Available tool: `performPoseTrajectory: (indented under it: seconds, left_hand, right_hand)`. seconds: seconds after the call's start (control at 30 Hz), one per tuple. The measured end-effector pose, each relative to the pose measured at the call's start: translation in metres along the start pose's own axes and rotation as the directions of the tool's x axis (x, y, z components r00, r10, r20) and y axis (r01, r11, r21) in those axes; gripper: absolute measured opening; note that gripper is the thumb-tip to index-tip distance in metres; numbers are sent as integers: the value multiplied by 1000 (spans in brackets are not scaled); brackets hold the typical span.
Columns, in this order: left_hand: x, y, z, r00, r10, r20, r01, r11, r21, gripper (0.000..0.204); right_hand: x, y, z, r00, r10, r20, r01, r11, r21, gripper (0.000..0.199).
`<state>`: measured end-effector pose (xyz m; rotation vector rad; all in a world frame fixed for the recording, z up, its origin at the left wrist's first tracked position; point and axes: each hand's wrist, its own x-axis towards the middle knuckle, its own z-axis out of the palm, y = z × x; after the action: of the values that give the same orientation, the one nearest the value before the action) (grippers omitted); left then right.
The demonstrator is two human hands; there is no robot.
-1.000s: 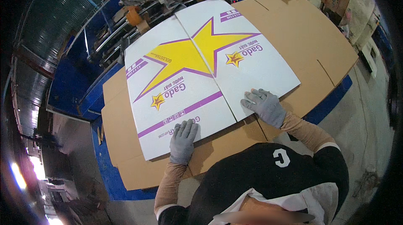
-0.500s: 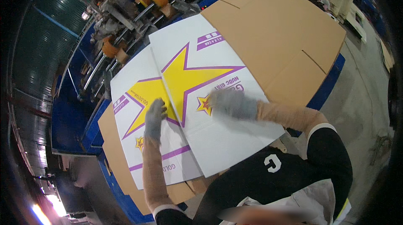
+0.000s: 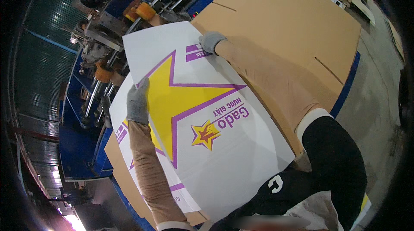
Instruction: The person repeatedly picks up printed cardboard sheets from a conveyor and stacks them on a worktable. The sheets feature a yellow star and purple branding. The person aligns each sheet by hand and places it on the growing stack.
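Note:
A white cardboard sheet (image 3: 241, 166) with a yellow, purple-edged star lies tilted in front of me, partly overlapping a second printed white sheet (image 3: 189, 201) on the left. My left hand (image 3: 138, 101), in a grey glove, grips the upper sheet along its left edge; its fingertips are partly hidden. Toward the far end, my gloved right hand (image 3: 212, 42) is closed on the right edge, by a purple printed band. Beneath both sheets is plain brown cardboard (image 3: 293, 28), which stretches out to the right.
Behind the cardboard at the far left stands a blue machine (image 3: 82, 144) with metal shafts and orange rollers (image 3: 145, 11). A blue edge (image 3: 347, 86) shows under the brown cardboard on the right, with grey floor (image 3: 371, 114) beyond.
The right-hand printed sheet has shifted left and now overlaps the other one. My right hand has moved away from me to its far right edge; my left hand has moved to its left edge.

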<state>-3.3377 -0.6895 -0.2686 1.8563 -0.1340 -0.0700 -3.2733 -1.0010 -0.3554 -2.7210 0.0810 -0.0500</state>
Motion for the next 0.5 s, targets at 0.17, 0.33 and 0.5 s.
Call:
performPoseTrajectory:
  seconds: [0.17, 0.33, 0.5]
  left_hand:
    - [2, 0, 5, 991, -60, 118, 68, 995, -71, 37]
    - [-2, -54, 4, 956, -245, 159, 275, 939, -205, 40]
    - [-5, -87, 7, 975, -223, -5, 219, 962, -162, 45]
  right_hand:
    - [-2, 5, 9, 997, 82, -1, -81, 982, 169, 40]
    - [23, 21, 15, 998, 69, 1, -66, 957, 283, 52]
    - [11, 32, 9, 999, -19, 42, 1, 922, 387, 57]
